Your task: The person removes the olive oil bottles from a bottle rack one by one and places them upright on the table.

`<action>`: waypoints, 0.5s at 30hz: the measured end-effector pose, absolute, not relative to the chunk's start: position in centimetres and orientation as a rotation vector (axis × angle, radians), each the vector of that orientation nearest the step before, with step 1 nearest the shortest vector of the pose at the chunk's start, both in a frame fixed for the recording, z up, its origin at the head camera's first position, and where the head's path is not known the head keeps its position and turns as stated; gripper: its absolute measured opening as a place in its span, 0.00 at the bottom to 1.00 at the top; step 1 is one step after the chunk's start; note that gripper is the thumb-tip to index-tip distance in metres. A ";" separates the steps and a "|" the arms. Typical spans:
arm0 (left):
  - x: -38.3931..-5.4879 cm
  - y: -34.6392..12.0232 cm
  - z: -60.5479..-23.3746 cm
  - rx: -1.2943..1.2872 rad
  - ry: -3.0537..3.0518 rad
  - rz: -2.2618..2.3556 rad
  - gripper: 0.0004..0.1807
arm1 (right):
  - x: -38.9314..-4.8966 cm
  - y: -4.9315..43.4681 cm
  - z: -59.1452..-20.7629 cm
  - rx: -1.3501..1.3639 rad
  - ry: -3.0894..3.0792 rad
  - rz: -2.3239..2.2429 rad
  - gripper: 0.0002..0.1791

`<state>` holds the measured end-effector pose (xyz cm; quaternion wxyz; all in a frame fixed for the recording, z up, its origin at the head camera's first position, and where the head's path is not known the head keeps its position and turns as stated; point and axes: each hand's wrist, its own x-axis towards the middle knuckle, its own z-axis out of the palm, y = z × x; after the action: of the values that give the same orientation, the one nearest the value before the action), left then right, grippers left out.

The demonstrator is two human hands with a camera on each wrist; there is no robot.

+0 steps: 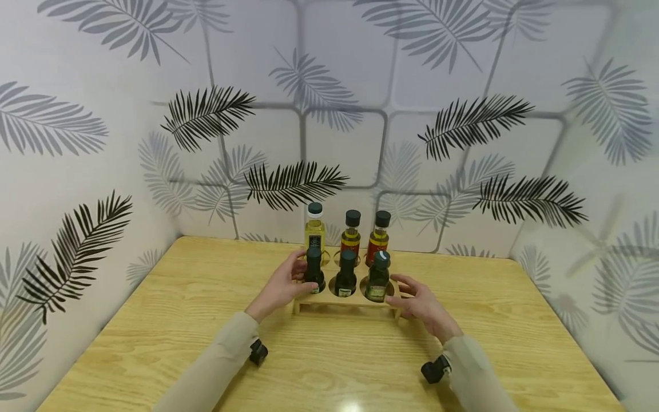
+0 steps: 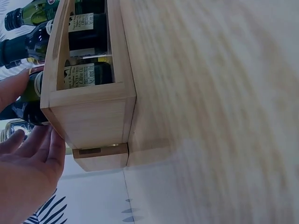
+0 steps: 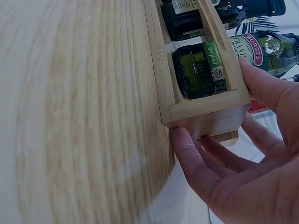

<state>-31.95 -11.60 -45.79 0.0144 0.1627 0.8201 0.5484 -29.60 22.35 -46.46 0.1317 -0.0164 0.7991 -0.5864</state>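
A light wooden two-tier rack (image 1: 337, 298) stands on the table with bottles upright in round holes. My left hand (image 1: 283, 285) is around the dark front-left bottle (image 1: 313, 268), thumb in front and fingers on the left, close to the rack's top board. The left wrist view shows this bottle (image 2: 32, 99) between thumb and fingers. My right hand (image 1: 423, 308) grips the rack's right end; in the right wrist view, a fingertip (image 3: 183, 138) meets its lower corner. Beside that hand is a green olive oil bottle (image 1: 378, 280). Another dark bottle (image 1: 346, 277) sits in the middle front hole.
On the back tier, a yellow oil bottle (image 1: 314, 230) stands at left and two red-labelled bottles (image 1: 350, 237) to its right. The wooden table (image 1: 206, 286) reaches back to a leaf-patterned wall (image 1: 340, 143). Small black cameras (image 1: 435, 369) are strapped to both wrists.
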 end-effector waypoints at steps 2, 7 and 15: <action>-32.1 -11.5 -45.7 0.511 2.534 1.696 0.40 | -29.7 22.4 -46.4 -0.034 2.307 -1.703 0.38; -32.5 -11.3 -45.5 0.542 2.520 1.669 0.33 | -30.0 22.4 -46.4 -0.018 2.305 -1.708 0.38; -32.5 -11.5 -45.7 0.584 2.594 1.566 0.33 | -30.0 22.3 -46.9 0.003 2.307 -1.712 0.38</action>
<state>-32.51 -11.45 -45.70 0.0276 0.1893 0.8402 0.5073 -29.97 22.31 -46.91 0.1340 0.0010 0.7957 -0.5907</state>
